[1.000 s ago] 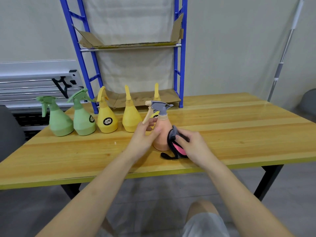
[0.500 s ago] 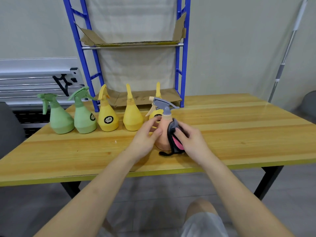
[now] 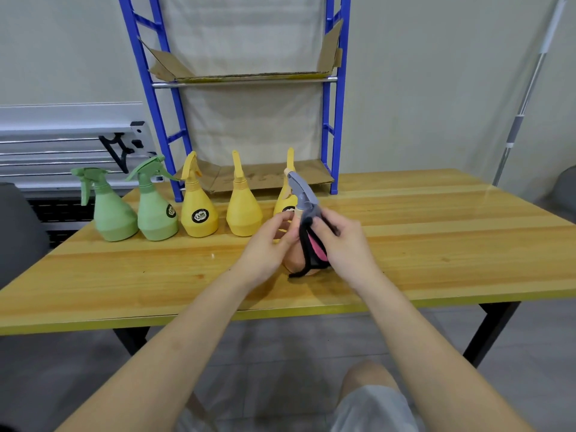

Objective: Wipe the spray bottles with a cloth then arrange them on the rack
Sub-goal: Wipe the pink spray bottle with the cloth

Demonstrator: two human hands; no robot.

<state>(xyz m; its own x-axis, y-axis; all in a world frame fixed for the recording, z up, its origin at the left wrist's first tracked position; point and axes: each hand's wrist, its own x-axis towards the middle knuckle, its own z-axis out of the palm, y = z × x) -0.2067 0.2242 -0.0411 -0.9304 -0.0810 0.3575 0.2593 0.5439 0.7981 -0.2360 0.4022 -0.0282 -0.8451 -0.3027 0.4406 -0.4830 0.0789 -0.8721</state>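
Standing between both hands, peach bottle (image 3: 296,260), cloth (image 3: 311,251) pressed rightward.

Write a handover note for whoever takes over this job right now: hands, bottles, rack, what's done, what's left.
Left hand grips the peach spray bottle on the table.
Right hand presses the black-and-pink cloth against that bottle near its grey trigger head.
Two green bottles and three yellow bottles stand in a row in front of the blue rack.
Done: nothing on the rack.
Left: finish wiping, then shelve all six.
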